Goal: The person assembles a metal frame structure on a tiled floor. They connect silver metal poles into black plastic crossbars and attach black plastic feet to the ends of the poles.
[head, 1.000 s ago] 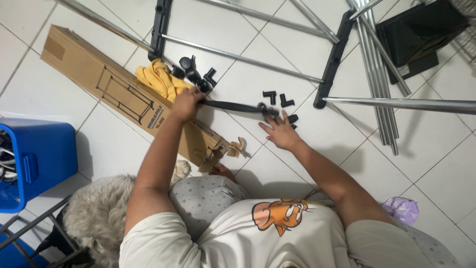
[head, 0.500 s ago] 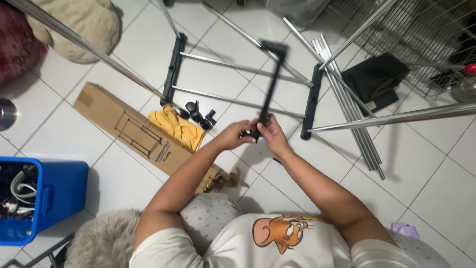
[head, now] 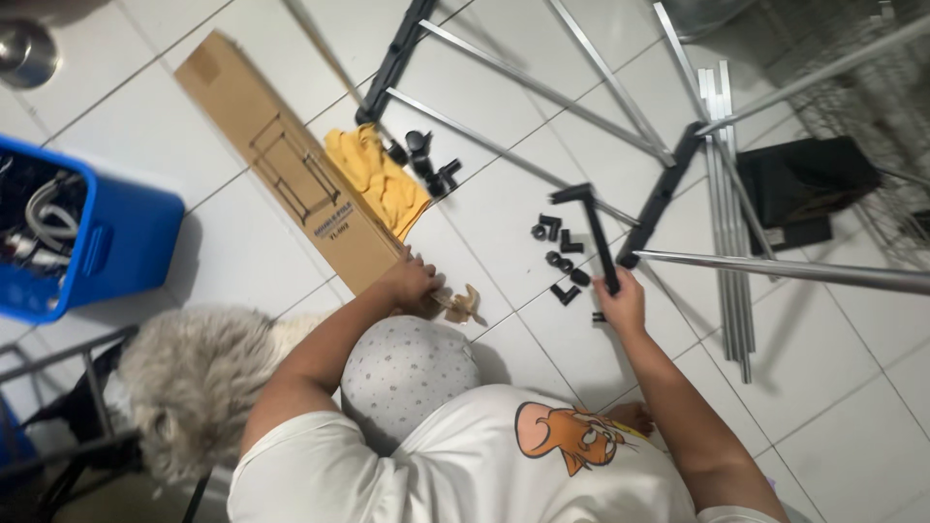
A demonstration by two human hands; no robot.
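My right hand [head: 620,302] is closed round the lower end of a black L-shaped bar [head: 593,232], which lies across the white tiled floor [head: 242,257] and points away from me. Several small black connectors [head: 559,248] are scattered just left of the bar. My left hand [head: 411,281] rests at the near end of a long flat cardboard box [head: 291,165], beside a small tan scrap [head: 463,306]; its fingers are curled and I cannot see whether they grip anything. A yellow cloth [head: 383,179] lies against the box.
A frame of silver tubes and black end bars [head: 666,189] lies ahead, with a bundle of loose silver tubes [head: 728,203] to its right. A black box [head: 804,184] and a wire rack [head: 872,97] sit far right. A blue bin [head: 77,237] and a fluffy grey rug [head: 194,378] are on the left.
Half a second ago both hands held the black bar up. Now my left hand has let go and moved to the box's end, and my right hand has lowered the bar to the floor.
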